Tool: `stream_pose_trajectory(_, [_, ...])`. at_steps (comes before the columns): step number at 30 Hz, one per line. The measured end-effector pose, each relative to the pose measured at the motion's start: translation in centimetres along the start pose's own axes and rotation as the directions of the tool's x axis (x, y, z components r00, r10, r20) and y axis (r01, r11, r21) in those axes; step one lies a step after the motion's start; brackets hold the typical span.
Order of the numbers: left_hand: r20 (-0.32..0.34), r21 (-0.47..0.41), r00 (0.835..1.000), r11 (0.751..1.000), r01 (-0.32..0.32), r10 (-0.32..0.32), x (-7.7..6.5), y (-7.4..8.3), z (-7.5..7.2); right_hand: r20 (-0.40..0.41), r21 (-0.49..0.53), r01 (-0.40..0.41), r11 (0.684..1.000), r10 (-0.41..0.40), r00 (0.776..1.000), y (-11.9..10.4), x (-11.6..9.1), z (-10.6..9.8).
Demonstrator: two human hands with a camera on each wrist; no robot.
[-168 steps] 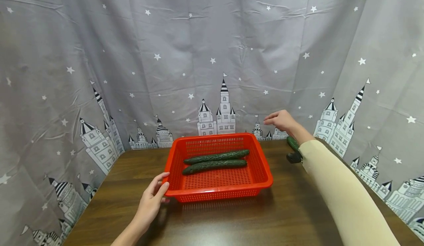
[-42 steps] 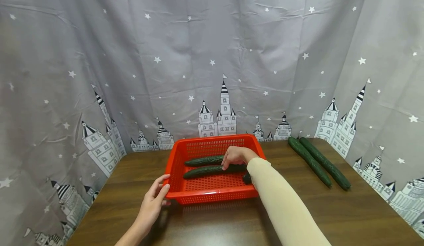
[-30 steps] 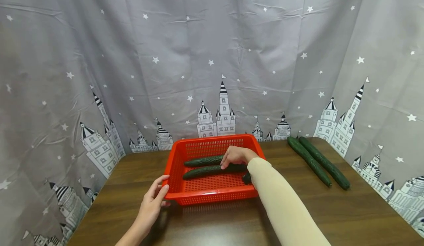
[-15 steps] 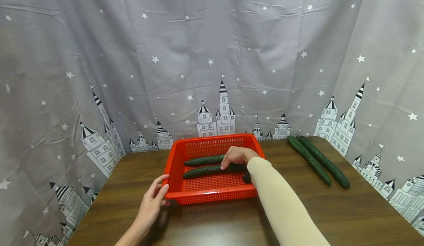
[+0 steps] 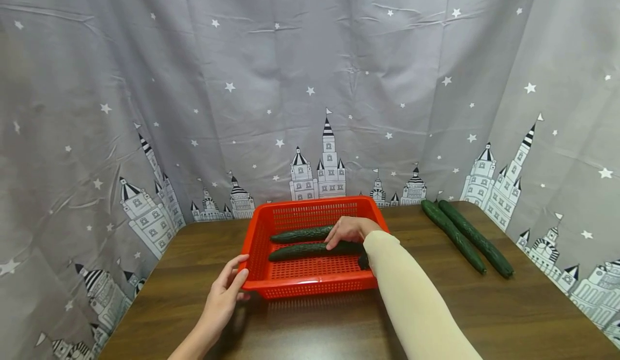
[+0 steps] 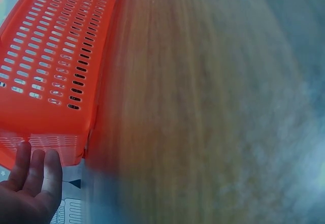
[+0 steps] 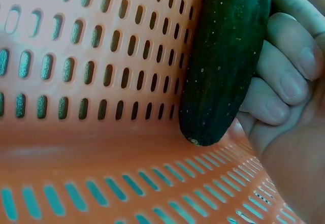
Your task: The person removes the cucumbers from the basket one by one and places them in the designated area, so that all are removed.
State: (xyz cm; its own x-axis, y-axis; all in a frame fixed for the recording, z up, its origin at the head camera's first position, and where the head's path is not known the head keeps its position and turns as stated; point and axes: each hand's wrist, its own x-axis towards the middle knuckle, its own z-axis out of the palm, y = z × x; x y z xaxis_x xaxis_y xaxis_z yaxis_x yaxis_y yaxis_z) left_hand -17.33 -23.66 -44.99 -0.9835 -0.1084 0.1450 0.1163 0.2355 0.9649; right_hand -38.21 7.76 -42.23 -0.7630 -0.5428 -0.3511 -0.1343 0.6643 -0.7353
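Left hand [image 5: 220,294] pinches basket [image 5: 315,283] rim at 8 o'clock, likely steadying it. Right hand [image 5: 351,229] grips near cucumber [image 5: 296,251] inside basket from above, toward 3 o'clock end, probably for control. Far cucumber [image 5: 297,235] at 12; loose cucumbers [image 5: 454,235] at 3, on table [image 5: 169,279].

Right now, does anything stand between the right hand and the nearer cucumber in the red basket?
Nothing visible does: the right hand touches the nearer cucumber directly. The farther cucumber lies behind it, and the red basket puts no wall between them.
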Motion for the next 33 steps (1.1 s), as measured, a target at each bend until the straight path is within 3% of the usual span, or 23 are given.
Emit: stream_pose_trajectory(33, [-0.004, -0.006, 1.0, 1.0, -0.025, 0.025, 0.01, -0.19, 0.14, -0.015, -0.046, -0.017, 0.999, 0.016, 1.0, 0.04, -0.44, 0.28])
